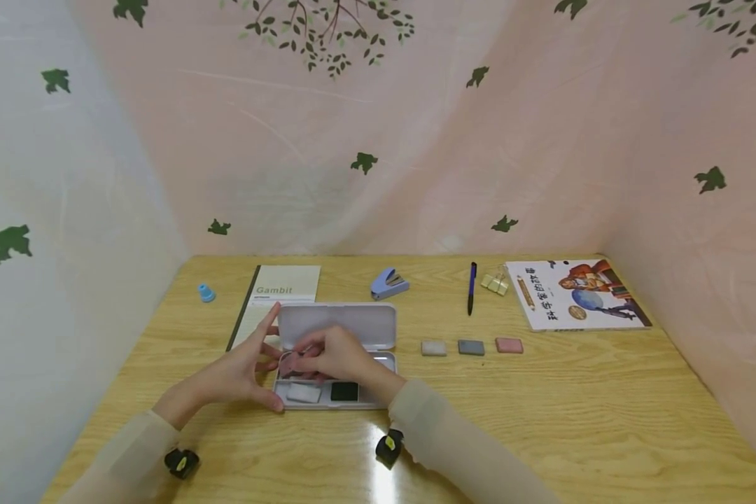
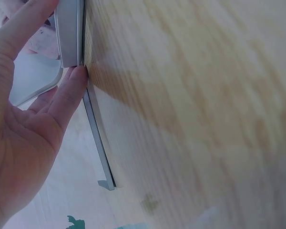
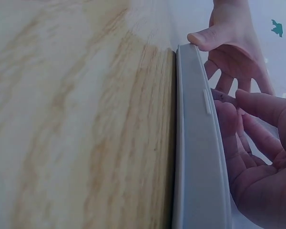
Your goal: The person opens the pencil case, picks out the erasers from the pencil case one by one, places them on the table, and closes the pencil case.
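Note:
A white pencil case (image 1: 337, 327) lies on the table with its lid raised. My left hand (image 1: 242, 371) holds the case's left end, thumb at the front corner and fingers along the side and back. Over the rear left compartment, my right hand (image 1: 343, 353) pinches a pinkish block like an eraser (image 1: 287, 365), partly hidden by the fingers. The left wrist view shows its speckled pink surface (image 2: 44, 43) beyond the case's edge. A white eraser (image 1: 304, 393) and a dark green block (image 1: 344, 391) lie in the front compartments.
Right of the case sit white (image 1: 433, 348), grey (image 1: 471, 347) and pink (image 1: 509, 345) blocks in a row. Behind are a notebook (image 1: 286, 280), a stapler (image 1: 389, 283), a pen (image 1: 472, 288), a binder clip (image 1: 495, 283) and a book (image 1: 576, 295). A small blue object (image 1: 206, 292) stands far left.

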